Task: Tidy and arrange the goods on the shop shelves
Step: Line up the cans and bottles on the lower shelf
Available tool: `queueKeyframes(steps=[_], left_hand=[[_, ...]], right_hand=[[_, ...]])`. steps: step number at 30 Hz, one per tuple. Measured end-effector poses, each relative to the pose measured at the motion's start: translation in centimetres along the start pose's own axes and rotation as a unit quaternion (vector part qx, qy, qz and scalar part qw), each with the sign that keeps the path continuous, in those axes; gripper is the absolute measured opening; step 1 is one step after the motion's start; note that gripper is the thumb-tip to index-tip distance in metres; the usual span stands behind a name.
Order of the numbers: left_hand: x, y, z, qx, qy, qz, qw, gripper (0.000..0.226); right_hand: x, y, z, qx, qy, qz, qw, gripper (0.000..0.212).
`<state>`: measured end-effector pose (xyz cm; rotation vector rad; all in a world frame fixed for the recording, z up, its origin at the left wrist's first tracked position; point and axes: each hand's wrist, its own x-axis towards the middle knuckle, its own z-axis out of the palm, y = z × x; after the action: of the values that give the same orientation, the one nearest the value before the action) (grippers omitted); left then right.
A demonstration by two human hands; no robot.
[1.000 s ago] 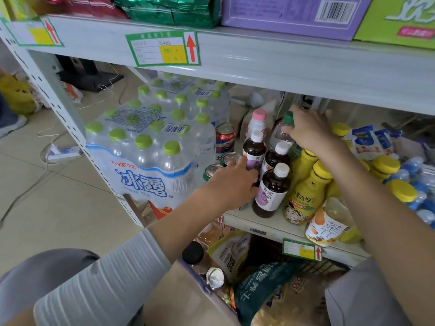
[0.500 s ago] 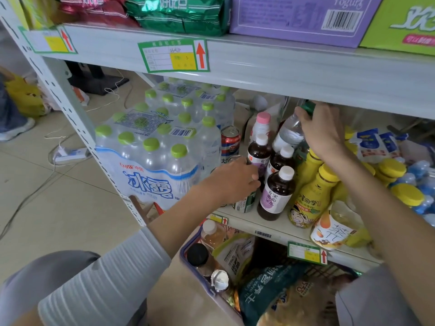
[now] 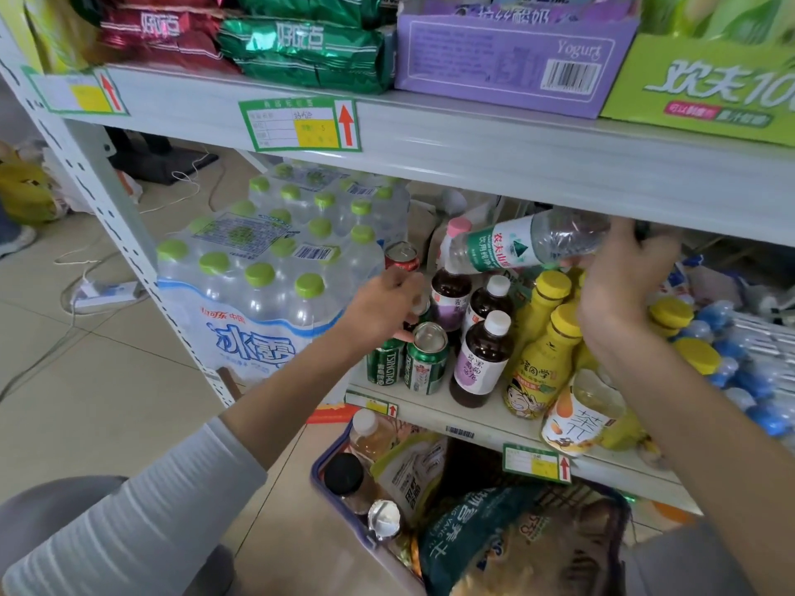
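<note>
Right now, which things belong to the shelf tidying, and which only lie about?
Job: water bottle, gripped sideways by the right hand; green cans at the left hand; dark bottles; yellow bottles.
Lying about: power strip and yellow bag on the floor.

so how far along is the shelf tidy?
Done: dark bottles and yellow bottles stand in rows. In hand: right hand holds a water bottle sideways above them; left hand over the green cans, grip unclear. Left: a tea bottle leans at the shelf edge; the basket below is loaded.
</note>
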<state>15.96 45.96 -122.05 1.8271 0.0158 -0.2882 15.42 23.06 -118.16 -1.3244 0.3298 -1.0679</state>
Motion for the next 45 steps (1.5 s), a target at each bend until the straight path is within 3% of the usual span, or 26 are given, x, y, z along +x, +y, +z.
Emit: queueKeyframes(steps=[6, 11, 14, 18, 28, 33, 36, 38, 41, 42, 45], left_hand=[[-0.2, 0.9, 0.5, -0.159, 0.006, -0.088, 0.983, 0.051], [-0.6, 0.5, 1.7, -0.233, -0.060, -0.072, 0.968, 0.069], [-0.7, 0.8, 2.8, -0.263, -0.079, -0.075, 0.959, 0.066], [-1.3, 0.6, 4.3, -0.274, -0.024, -0.056, 0.960, 0.049], [-0.6, 0.3, 7.6, -0.220, 0.017, -0.045, 0.974, 0.045], [-0.4, 0.8, 8.3, -0.183, -0.007, -0.024, 0.983, 0.048], [-0.6, 1.1, 8.3, -0.140, -0.005, -0.016, 0.990, 0.062], [-1.1, 1.4, 8.2, -0.091, -0.007, 0.021, 0.996, 0.061], [-2.3, 1.8, 7.6, -0.029, -0.065, 0.118, 0.990, 0.036], [-2.5, 1.8, 7.3, -0.011, -0.086, 0.155, 0.984, 0.032], [-2.0, 1.0, 6.4, 0.096, -0.090, 0.275, 0.952, 0.059]], right_hand=[[-0.2, -1.2, -2.1, 0.087, -0.027, 0.112, 0.989, 0.018], [-1.5, -1.7, -3.2, 0.070, -0.054, 0.184, 0.979, 0.020], [-2.2, -1.5, -3.8, 0.062, -0.102, 0.189, 0.975, 0.024], [-2.3, -2.2, -4.6, 0.055, -0.118, 0.204, 0.970, 0.007], [1.8, -0.5, -5.7, -0.074, -0.112, 0.281, 0.950, 0.029], [3.5, -0.6, -5.8, -0.110, -0.122, 0.281, 0.946, 0.021], [3.8, -0.9, -5.6, -0.101, -0.115, 0.251, 0.956, 0.016], [3.8, -1.3, -5.4, -0.094, -0.104, 0.219, 0.966, 0.019], [3.9, -1.5, -5.0, -0.112, -0.095, 0.198, 0.969, 0.054], [4.0, -1.3, -5.0, -0.119, -0.102, 0.193, 0.969, 0.054], [4.0, -1.6, -4.8, -0.136, -0.127, 0.169, 0.968, 0.009]])
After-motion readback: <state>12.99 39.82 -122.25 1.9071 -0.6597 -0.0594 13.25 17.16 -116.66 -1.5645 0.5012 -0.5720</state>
